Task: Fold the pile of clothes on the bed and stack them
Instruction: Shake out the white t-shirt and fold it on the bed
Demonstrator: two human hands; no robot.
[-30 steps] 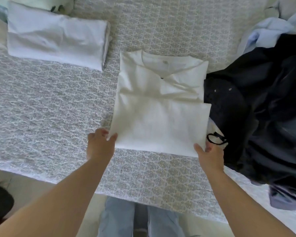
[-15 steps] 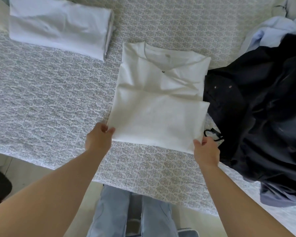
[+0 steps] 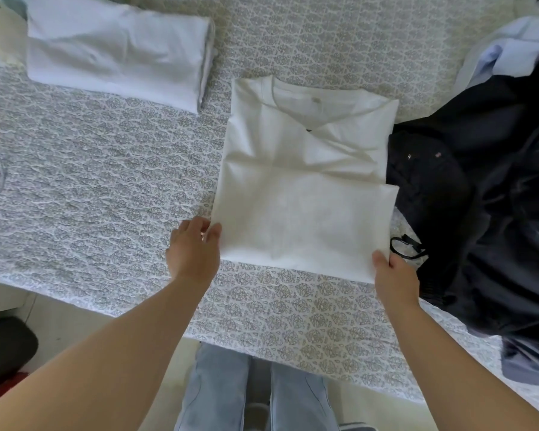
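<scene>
My left hand (image 3: 193, 253) and right hand (image 3: 392, 275) each pinch a near corner of the white shirt (image 3: 302, 194), which lies flat on the bed (image 3: 106, 181).

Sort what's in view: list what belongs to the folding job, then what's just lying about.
Job: white t-shirt, both hands on its near corners (left hand, right hand); folded white stack; dark clothes pile; light blue garment.
Lying about: black object on floor.
</scene>
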